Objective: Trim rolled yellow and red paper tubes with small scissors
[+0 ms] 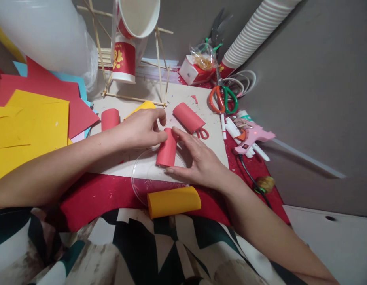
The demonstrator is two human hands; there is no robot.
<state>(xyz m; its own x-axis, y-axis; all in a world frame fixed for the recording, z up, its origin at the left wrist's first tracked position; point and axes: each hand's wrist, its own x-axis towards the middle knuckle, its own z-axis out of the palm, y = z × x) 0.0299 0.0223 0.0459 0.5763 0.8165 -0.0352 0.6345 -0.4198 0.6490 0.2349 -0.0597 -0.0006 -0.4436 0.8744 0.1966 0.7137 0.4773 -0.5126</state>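
Note:
A red paper roll (pixel 166 149) stands on a clear plastic lid (pixel 142 174) on a pale board (pixel 183 99). My left hand (pixel 142 128) pinches the roll's top end with thumb and fingers. My right hand (pixel 198 158) cups the roll from the right, fingers bent against its side. A second red roll (pixel 188 117) with a small red loop lies just behind the hands. A third red roll (pixel 110 118) lies at the left. A yellow roll (pixel 173 202) lies near the table's front edge, and another yellow roll (pixel 143 106) peeks out behind my left hand.
Yellow, red and blue paper sheets (pixel 32 118) lie at the left. Scissors (pixel 223 98), a pink glue gun (pixel 253 136) with glue sticks and a cord lie at the right. Red-printed paper cups (pixel 124 59), a stick frame (pixel 159 63) and a long cup stack (pixel 254 31) stand behind.

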